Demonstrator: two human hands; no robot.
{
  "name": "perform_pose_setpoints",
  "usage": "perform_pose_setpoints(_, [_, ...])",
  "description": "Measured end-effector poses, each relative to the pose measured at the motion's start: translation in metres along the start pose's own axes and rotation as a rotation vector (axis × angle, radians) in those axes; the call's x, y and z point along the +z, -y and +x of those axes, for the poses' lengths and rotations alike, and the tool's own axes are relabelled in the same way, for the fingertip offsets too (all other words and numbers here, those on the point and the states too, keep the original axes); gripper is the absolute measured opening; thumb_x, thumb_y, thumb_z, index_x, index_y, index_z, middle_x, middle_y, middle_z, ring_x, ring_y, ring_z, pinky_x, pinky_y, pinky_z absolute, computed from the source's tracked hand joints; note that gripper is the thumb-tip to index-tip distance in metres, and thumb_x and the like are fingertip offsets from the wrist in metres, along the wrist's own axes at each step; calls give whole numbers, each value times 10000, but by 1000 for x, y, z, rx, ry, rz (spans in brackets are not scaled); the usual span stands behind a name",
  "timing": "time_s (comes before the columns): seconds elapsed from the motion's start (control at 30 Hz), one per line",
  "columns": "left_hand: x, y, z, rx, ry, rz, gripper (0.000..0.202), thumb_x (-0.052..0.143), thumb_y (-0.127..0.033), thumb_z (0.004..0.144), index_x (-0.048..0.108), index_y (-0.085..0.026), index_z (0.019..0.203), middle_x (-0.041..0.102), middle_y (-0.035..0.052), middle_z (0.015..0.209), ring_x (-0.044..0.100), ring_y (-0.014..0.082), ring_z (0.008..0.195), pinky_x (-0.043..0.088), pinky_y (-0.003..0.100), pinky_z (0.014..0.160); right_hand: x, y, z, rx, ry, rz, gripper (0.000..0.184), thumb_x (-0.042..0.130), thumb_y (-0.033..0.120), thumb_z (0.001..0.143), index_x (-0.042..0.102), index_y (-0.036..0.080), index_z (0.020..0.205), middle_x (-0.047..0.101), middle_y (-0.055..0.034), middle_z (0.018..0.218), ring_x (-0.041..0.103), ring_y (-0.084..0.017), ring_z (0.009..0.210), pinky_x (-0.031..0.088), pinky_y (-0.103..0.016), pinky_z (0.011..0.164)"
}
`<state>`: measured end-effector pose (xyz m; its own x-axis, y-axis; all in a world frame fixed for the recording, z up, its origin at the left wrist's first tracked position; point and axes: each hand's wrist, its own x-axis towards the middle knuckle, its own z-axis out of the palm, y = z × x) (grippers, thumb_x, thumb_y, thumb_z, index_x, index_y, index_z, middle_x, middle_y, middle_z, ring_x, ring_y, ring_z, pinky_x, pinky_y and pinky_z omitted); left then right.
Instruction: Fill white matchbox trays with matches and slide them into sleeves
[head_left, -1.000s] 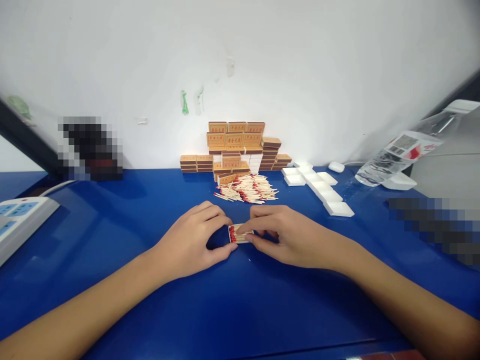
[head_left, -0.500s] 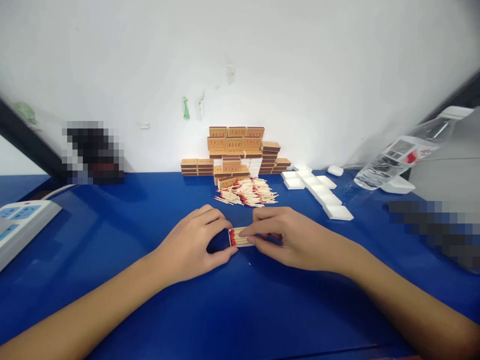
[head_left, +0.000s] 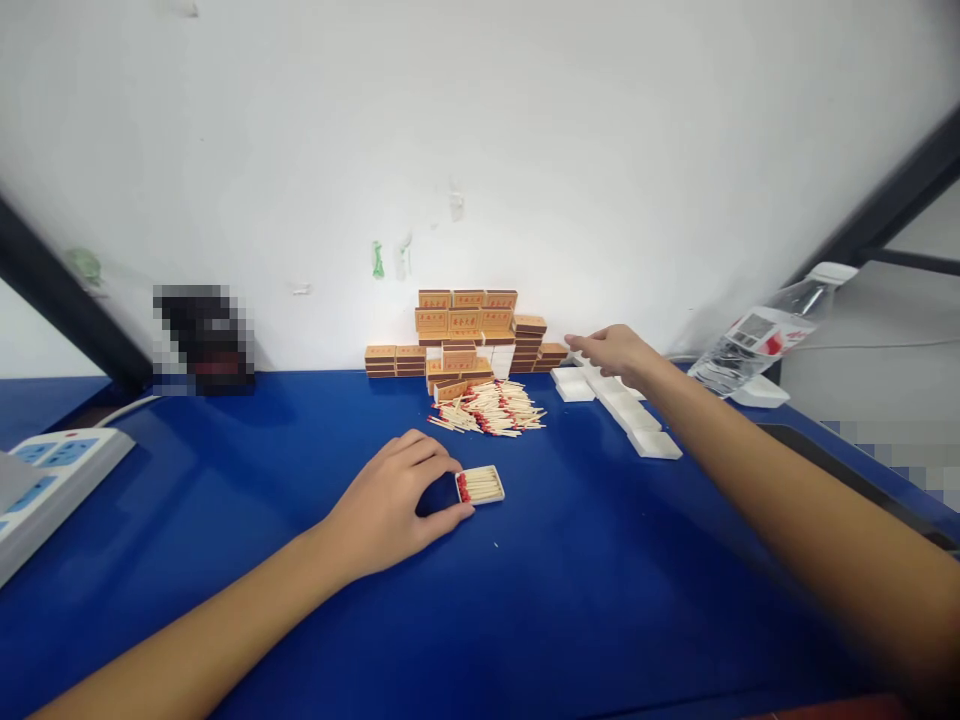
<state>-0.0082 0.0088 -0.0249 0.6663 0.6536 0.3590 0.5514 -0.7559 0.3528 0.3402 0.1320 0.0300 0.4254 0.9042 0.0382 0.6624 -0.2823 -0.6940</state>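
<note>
A white matchbox tray (head_left: 490,499) lies on the blue table, filled with red-tipped matches (head_left: 484,484). My left hand (head_left: 409,500) rests beside it, thumb and forefinger closed on its left end. My right hand (head_left: 611,352) is stretched to the back, over the far end of a row of white matchbox trays (head_left: 626,407). Its fingers point left toward the stacked matchboxes (head_left: 529,340), and nothing shows in them. Between the stacks and the tray lies a heap of loose matches (head_left: 499,408).
Brown-and-yellow matchboxes (head_left: 465,322) are piled against the white wall. A plastic water bottle (head_left: 772,330) leans at the right. At the left edge lies a power strip (head_left: 64,480), and a pixelated dark object (head_left: 206,340) stands behind it.
My right hand has left the tray of matches and moved away to the back right. My left hand keeps its hold. The view has tilted slightly upward.
</note>
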Motion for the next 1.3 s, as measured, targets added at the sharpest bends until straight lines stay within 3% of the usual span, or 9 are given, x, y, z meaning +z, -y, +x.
perform_pose_setpoints(0.27, [-4, 7, 0, -39, -148, 20, 490, 725, -534, 959, 648, -210, 1319, 721, 108, 1251, 633, 299, 1182, 507, 541, 1033, 0, 1, -1, 45, 21, 231, 331, 836, 388, 835, 587, 200, 725, 463, 17, 588, 337, -110, 518, 230, -294, 462])
perform_pose_setpoints(0.4, [-8, 5, 1, -59, -261, 38, 508, 718, -484, 975, 606, -222, 1395, 723, 95, 1233, 640, 283, 1163, 528, 526, 1028, 1, 2, -57, -73, 54, 365, 374, 713, 458, 930, 530, 219, 708, 450, 23, 638, 367, -104, 538, 279, -272, 466])
perform_pose_setpoints(0.53, [-8, 1, 2, -8, -285, 8, 615, 761, -460, 951, 542, -242, 1483, 725, 85, 1247, 651, 268, 1158, 543, 494, 1032, 29, 10, -134, -301, 424, 459, 405, 716, 578, 909, 603, 215, 770, 538, 16, 656, 432, -113, 551, 318, -259, 476])
perform_pose_setpoints(0.63, [-7, 0, 2, 47, -303, -1, 481, 766, -415, 955, 630, -212, 1369, 742, 89, 1189, 670, 247, 1087, 569, 438, 969, 47, 16, -164, -441, 569, 470, 383, 694, 566, 937, 666, 196, 842, 620, -8, 727, 506, -125, 605, 397, -273, 540])
perform_pose_setpoints(0.77, [-10, 5, 3, 57, -315, 13, 350, 735, -353, 977, 688, -177, 1276, 757, 90, 1114, 677, 228, 1014, 575, 398, 911, 49, 11, -163, -477, 606, 420, 382, 614, 561, 1002, 680, 191, 933, 655, -21, 791, 546, -141, 657, 456, -300, 618])
perform_pose_setpoints(0.9, [-16, 16, 6, -80, -227, -22, 387, 686, -433, 1001, 700, -226, 1327, 751, 81, 1202, 666, 253, 1098, 555, 444, 983, 40, -5, -154, -680, 572, 125, 522, 791, 585, 871, 667, 214, 1217, 680, -55, 1052, 607, -205, 887, 503, -361, 789])
perform_pose_setpoints(1.0, [-17, 23, 7, -148, -127, -82, 468, 653, -491, 1014, 659, -256, 1419, 726, 77, 1297, 654, 261, 1177, 530, 473, 1050, 37, -10, -154, -814, 662, -33, 426, 821, 488, 874, 700, 233, 1193, 661, -67, 1160, 605, -223, 991, 493, -366, 853])
perform_pose_setpoints(1.13, [-14, 27, 7, -188, -76, -72, 499, 625, -502, 1023, 631, -255, 1456, 739, 81, 1274, 656, 274, 1151, 546, 486, 1006, 34, -8, -146, -874, 668, -37, 265, 769, 390, 936, 725, 231, 1143, 672, -41, 1029, 599, -191, 896, 467, -327, 787])
perform_pose_setpoints(1.3, [-15, 30, 6, -192, -59, -47, 512, 617, -502, 1027, 612, -253, 1475, 754, 71, 1212, 648, 271, 1119, 553, 474, 979, 24, -14, -122, -822, 626, 26, 366, 764, 505, 930, 725, 232, 1171, 670, -13, 908, 593, -172, 784, 451, -313, 718])
